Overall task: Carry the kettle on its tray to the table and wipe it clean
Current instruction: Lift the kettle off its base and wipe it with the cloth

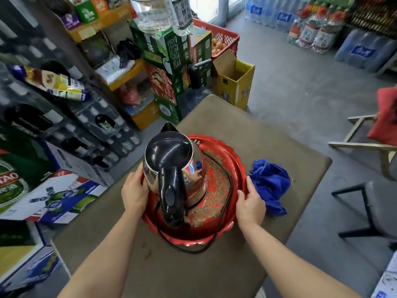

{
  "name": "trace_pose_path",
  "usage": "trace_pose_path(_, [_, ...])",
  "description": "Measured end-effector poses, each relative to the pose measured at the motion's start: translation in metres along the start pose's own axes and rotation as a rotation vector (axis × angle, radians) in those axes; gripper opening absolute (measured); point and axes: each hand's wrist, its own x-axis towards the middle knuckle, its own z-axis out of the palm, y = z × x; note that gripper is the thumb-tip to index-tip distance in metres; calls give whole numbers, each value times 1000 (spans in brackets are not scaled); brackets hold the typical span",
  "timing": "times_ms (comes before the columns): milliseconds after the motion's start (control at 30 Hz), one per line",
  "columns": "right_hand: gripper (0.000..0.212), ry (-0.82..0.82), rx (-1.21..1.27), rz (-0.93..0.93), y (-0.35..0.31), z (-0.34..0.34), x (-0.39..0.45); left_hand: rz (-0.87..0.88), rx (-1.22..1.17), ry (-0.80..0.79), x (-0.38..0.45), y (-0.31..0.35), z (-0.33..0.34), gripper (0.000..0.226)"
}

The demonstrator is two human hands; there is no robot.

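On the brown tabletop (pixel 214 265), seen from the head camera, the red tray (pixel 217 229) rests with the steel kettle (pixel 174 175) upright on it, its black cord (pixel 223 214) looping over the near rim. The left hand (pixel 134 190) and right hand (pixel 250 204) each keep a closed grip on opposite tray edges. The carry looks finished; wiping comes next. That calls for releasing the tray and taking the blue cloth (pixel 269 186) lying just beside the right hand.

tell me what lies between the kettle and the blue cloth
In the head view, the red tray's floor and rim, the black cord and the right hand lie between kettle and blue cloth.
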Motion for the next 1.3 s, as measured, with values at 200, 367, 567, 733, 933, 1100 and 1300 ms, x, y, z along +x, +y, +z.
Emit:
trace_pose_path(200, [56,43,-40,15,2,-1,6,25,-48,-54,13,24,11,33])
trace_pose_path(367, [53,39,-134,-64,-2,2,8,-11,-80,-117,18,25,8,28])
trace_pose_path(567, [43,-5,-263,-99,5,-24,28,-34,-93,-132,26,18,13,32])
trace_pose_path(733, [44,17,-279,-72,22,-44,62,27,-40,-198,32,12,13,32])
trace_pose_path(933, [54,-151,-385,-93,27,-48,61,9,-170,-156,21,5,7,36])
trace_pose_path(1100, [58,-180,-538,-173,11,-57,51,-181,-849,186,-88,72,-51,46])
trace_pose_path(1300, [61,-266,-646,-210,5,-62,58,-190,-853,327,-176,131,-37,61])
